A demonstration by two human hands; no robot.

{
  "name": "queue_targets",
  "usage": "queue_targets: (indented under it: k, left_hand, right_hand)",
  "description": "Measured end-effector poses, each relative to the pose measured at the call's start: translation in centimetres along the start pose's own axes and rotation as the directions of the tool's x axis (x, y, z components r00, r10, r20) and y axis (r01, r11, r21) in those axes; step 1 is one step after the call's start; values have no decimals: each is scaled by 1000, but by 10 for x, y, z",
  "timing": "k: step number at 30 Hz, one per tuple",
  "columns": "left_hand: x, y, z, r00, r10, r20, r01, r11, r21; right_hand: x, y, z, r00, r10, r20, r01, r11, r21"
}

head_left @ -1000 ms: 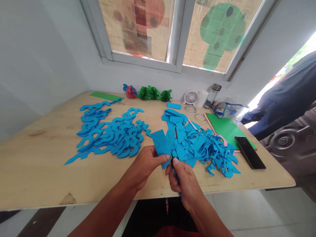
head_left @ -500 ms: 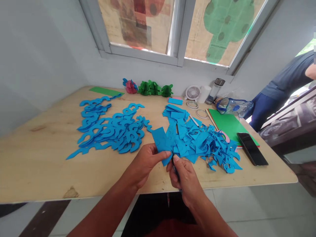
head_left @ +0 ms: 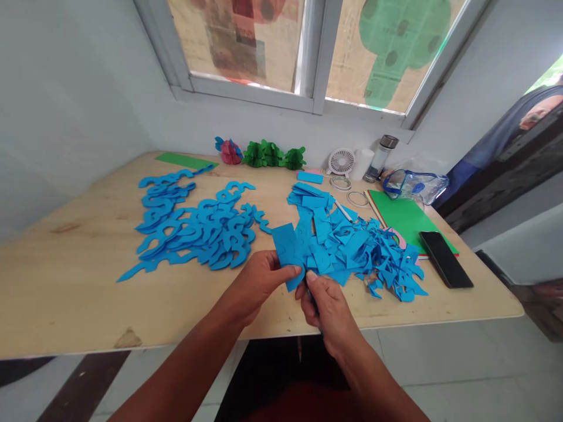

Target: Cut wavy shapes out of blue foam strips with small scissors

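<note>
My left hand (head_left: pixel 261 281) pinches a sheet of blue paper (head_left: pixel 287 249) between thumb and fingers, with faint curved lines on its face. Close against it, my right hand (head_left: pixel 323 302) is closed around dark-handled scissors (head_left: pixel 311 293); their blades are mostly hidden at the paper's lower right edge. To the left lies a heap of wavy blue paper cutouts (head_left: pixel 220 225). Just beyond and to the right of my hands spreads a pile of blue paper scraps (head_left: pixel 358 249), with a white pen (head_left: pixel 343 210) on it.
A black phone (head_left: pixel 446 259) rests by green sheets (head_left: pixel 404 220) at the right. Along the wall stand green paper figures (head_left: pixel 270 154), a pink one (head_left: pixel 230 152), a small fan (head_left: pixel 341 162), a bottle (head_left: pixel 382 158) and a clear pouch (head_left: pixel 416 186). Another person (head_left: pixel 497 143) is at the far right.
My view has shifted slightly. The person at the right has bent lower. Both hands keep their hold on the paper and scissors, with little movement.
</note>
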State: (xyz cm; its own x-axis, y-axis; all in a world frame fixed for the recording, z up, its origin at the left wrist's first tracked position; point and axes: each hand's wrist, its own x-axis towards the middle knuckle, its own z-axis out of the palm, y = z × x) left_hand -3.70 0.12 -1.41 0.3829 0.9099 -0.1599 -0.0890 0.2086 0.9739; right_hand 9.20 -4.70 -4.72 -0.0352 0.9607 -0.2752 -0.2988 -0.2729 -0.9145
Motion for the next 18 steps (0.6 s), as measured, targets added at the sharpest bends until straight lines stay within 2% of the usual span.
queue_targets:
  k: [10, 18]
  left_hand:
    - [-2, -5, 2, 1000, -1, -27, 1, 1000, -26]
    - [-3, -3, 1, 1000, -12, 22, 12, 1000, -14]
  right_hand:
    - [-1, 3, -2, 1000, 21, -22, -21, 1000, 20]
    - [-1, 5, -3, 1000, 4, -12, -4, 1000, 14]
